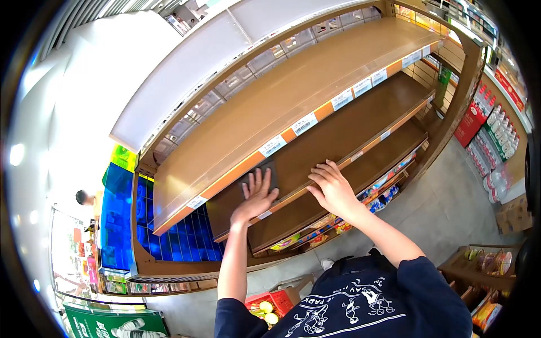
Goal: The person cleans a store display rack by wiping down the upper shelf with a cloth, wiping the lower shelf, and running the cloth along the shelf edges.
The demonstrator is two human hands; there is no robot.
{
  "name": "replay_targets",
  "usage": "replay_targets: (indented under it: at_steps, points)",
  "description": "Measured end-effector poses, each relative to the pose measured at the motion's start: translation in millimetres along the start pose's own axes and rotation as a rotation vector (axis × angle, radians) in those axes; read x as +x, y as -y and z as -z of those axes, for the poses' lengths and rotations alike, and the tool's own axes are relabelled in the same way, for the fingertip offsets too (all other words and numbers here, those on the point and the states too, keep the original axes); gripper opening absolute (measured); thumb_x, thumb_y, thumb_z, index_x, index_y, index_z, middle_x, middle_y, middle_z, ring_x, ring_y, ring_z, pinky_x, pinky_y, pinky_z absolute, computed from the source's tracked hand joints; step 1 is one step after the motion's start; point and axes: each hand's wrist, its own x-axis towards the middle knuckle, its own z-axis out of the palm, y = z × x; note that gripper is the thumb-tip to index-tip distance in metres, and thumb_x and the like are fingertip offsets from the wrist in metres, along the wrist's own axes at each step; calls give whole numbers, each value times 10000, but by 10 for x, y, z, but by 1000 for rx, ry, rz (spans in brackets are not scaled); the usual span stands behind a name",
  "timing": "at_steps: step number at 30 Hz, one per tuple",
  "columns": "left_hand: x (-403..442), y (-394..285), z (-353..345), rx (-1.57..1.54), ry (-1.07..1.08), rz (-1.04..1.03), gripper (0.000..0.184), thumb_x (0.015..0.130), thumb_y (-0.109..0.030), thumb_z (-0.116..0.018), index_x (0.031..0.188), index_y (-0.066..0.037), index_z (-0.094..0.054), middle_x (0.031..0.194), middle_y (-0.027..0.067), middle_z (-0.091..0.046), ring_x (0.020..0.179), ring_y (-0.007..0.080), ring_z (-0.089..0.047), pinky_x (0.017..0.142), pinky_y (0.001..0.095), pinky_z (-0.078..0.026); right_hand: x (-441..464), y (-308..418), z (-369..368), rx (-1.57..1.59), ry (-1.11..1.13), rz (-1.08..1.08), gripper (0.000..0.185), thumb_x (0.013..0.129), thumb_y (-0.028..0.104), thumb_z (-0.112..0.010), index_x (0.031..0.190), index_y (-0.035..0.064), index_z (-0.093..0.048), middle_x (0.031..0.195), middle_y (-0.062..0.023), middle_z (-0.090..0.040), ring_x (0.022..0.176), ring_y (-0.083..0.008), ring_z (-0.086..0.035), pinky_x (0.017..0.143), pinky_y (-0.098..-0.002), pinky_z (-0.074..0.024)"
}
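Observation:
My left hand (257, 198) lies with fingers spread on a dark grey cloth (270, 173), on the second shelf (349, 132) of a brown shelving unit. Part of the cloth is hidden under the hand and the upper shelf. My right hand (332, 185) rests at the front edge of the same shelf, its fingers apart and nothing in them. Above both hands is the top shelf (293, 90), with white price labels (305, 122) along its orange front strip.
Lower shelves hold colourful packets (386, 197). A red basket (280, 301) with yellow-green items stands on the floor near my body. Bottle packs (496, 127) and a cardboard box (514, 216) are at the right. Another person (85, 197) is far left.

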Motion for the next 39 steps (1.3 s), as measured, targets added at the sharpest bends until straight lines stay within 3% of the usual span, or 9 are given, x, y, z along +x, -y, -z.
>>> replay_targets:
  at_steps: [3,11,16,20,22,25,39]
  points:
    - [65,-272,-42,19,69,31,712,997,-487,-301,1549,-166,11,1588,200,105,1461,379,123,1158,530,56,4,20,-11,5,-36,1,224,821,149,-685,971,-17,-668,1054,-148,-661,1120,-306,-567,1085,-452,-359]
    - [536,-341,12,-27,-65,93,675,1000,-486,-272,1552,-170,-45,1598,189,46,1472,363,72,1163,543,23,8,-15,-31,43,-53,26,225,825,153,-690,974,-14,-668,1050,-148,-663,1105,-306,-573,1071,-460,-372]
    - [672,-349,91,-32,-138,68,648,1002,-480,-259,1540,-137,-146,1597,160,-103,1474,350,-47,1167,545,27,-5,-52,-34,61,-67,16,237,825,161,-695,990,-6,-669,1057,-141,-663,1112,-304,-573,1072,-459,-371]
    - [756,-301,-51,7,-157,89,679,999,-493,-264,1545,-128,-94,1605,162,-3,1480,337,30,1151,568,51,-17,-29,-52,76,-90,-3,246,845,192,-686,991,-7,-675,1070,-142,-665,1124,-297,-574,1081,-451,-366]
    - [620,-481,-92,49,-63,35,712,1000,-490,-281,1547,-129,-4,1601,172,79,1474,315,125,1144,553,88,-19,-25,-47,98,-83,-4,261,862,216,-676,984,-14,-682,1078,-146,-667,1129,-297,-576,1084,-450,-363]
    - [444,-669,-163,-2,-15,-89,694,1003,-452,-280,1547,-127,2,1599,173,88,1470,304,151,1141,539,115,-20,-21,-66,105,-97,-16,284,869,237,-670,982,-23,-685,1086,-154,-668,1135,-301,-576,1084,-451,-363]
    - [862,-736,-103,-24,-97,22,683,1000,-457,-261,1547,-125,-23,1606,159,53,1478,314,102,1144,563,80,-24,-47,-45,103,-79,13,287,871,219,-665,1020,-27,-673,1108,-168,-659,1131,-314,-571,1077,-452,-367]
